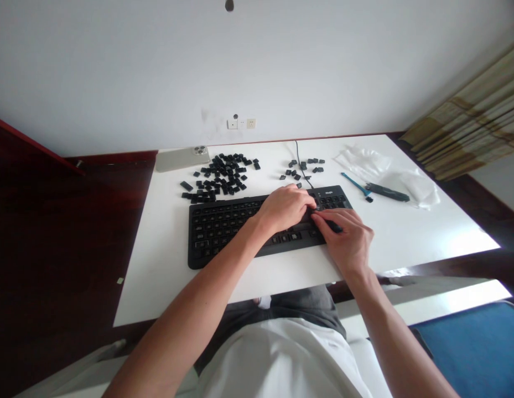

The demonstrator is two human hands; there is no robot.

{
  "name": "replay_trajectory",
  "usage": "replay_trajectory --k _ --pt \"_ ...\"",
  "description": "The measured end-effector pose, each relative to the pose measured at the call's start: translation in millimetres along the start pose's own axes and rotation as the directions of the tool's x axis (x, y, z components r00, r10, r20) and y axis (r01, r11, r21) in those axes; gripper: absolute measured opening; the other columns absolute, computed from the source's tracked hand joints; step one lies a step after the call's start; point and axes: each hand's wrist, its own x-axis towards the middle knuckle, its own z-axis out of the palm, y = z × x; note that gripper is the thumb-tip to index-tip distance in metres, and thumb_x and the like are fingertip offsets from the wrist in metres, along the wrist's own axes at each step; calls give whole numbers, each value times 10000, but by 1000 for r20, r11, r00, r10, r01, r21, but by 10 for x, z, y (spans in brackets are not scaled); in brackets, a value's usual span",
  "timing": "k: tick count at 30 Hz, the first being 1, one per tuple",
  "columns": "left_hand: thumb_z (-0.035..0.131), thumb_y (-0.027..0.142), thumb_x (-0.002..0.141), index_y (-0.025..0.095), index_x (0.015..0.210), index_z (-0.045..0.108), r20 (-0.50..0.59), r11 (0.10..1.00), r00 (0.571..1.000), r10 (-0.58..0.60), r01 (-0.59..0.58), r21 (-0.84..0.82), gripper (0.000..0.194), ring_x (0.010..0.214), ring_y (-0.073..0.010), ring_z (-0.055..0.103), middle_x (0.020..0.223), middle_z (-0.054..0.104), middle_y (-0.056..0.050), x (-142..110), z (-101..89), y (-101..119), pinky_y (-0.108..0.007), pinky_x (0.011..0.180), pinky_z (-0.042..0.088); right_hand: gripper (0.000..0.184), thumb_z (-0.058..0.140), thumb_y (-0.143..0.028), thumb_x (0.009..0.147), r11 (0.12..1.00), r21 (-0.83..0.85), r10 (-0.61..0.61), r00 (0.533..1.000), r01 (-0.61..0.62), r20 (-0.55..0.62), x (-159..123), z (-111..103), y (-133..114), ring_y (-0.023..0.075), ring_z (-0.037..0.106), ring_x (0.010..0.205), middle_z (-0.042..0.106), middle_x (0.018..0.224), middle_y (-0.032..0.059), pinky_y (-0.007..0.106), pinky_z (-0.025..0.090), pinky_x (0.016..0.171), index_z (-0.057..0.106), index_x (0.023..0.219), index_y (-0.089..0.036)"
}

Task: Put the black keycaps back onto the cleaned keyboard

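Observation:
A black keyboard (223, 221) lies on the white table, with many of its keycaps off and the bases showing. Over its right part, my left hand (285, 207) is closed, its thumb and fingertips together near the navigation keys. My right hand (347, 235) is pinched at the same spot, its fingertips almost meeting those of the left. Whatever sits between the fingers is too small and covered to make out. Behind the keyboard's left half is a pile of loose black keycaps (226, 174). A smaller scatter of keycaps (303, 166) lies behind its right half.
A phone (177, 160) lies at the table's back left. The keyboard's cable (299, 155) runs to the back edge. On the right are a thin blue tool (355, 183), a long black object (387, 192) and crumpled clear plastic bags (364, 159). A blue cushion (476, 348) is at lower right.

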Motion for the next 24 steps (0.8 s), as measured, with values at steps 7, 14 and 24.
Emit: replay_trajectory --k 7,14,24 --pt "495 57 1009 204 1136 849 1 1000 1000 -24 24 -7 404 1109 -236 699 1193 833 -25 -5 -10 14 -387 1025 570 94 785 -287 982 1000 -7 3 1000 -3 7 -1 -2 24 247 757 865 829 921 51 424 629 815 819 922 -223" --pt "488 43 997 194 1145 851 5 1000 1000 -21 21 -14 419 1106 -240 696 1196 833 -22 -2 -15 30 -390 1037 572 97 786 -294 979 1000 -5 9 1000 -8 13 -10 -6 22 248 752 865 824 920 48 426 625 807 813 912 -231" --pt "496 43 992 207 1125 849 -13 999 999 -32 31 -41 411 1137 -228 705 1202 829 -23 -6 12 10 -388 1061 571 81 785 -276 979 1000 -3 -6 1000 6 19 -8 7 23 250 751 884 826 937 56 423 624 825 813 929 -219"
